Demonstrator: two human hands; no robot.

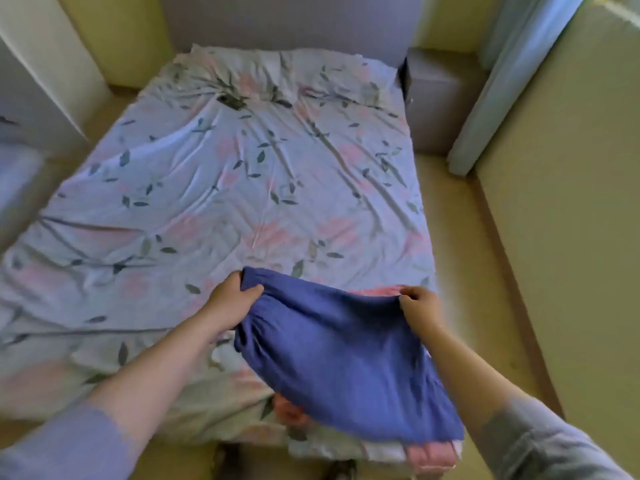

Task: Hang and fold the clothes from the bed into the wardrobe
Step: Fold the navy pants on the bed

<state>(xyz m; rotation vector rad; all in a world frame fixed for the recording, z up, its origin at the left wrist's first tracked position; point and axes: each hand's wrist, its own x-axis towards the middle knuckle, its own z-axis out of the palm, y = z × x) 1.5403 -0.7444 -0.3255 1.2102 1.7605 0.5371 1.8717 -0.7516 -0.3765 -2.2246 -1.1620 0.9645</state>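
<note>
As the head view looked down its length, the bed filled most of the room. It was covered by a creased pale floral sheet with pink blooms and dark leaves. A grey padded headboard stood at the far end, with a grey upholstered block just beside the far right corner. Yellowish flooring ran along both sides. A pale curtain hung at the far right, and a plain cream wall closed the right side. A white panel stood at the left; whether it belonged to the wardrobe could not be told. A small dark flat object lay on the sheet near the far end, too blurred to identify.

At the near right corner of the bed, a blue garment was held spread by its gathered upper edge. The left hand gripped the left end, fingers curled over the cloth and thumb on its near face. The right hand pinched the right end between curled fingers and thumb. The garment hung toward the near edge and hid most of the pink clothes and a white item lying on the corner beneath it. A strip of pink also showed beyond its upper edge. Grey sleeves covered the near part of both forearms.
</note>
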